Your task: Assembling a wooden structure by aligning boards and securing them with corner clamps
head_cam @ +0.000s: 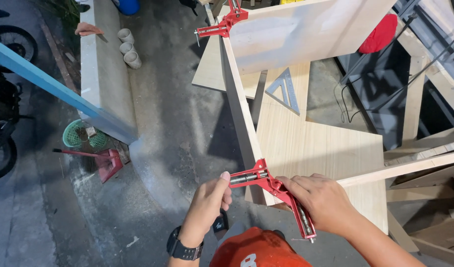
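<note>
A red corner clamp (266, 184) sits on the near corner where two upright pale plywood boards meet. My left hand (207, 207) is closed around the clamp's left screw handle; it wears a black wristwatch. My right hand (325, 202) rests on the clamp's right arm and grips it beside the board edge. The long board (239, 104) runs away from me to a second red corner clamp (226, 22) at the far corner, which joins it to another plywood panel (306, 29).
A flat plywood sheet (306, 143) lies below with a grey metal triangle square (285, 90) on it. On the concrete floor at left are a green basket (78, 134), a red dustpan (107, 164), short pipe pieces (128, 49) and a motorcycle wheel (4, 44). Timber offcuts lie at right.
</note>
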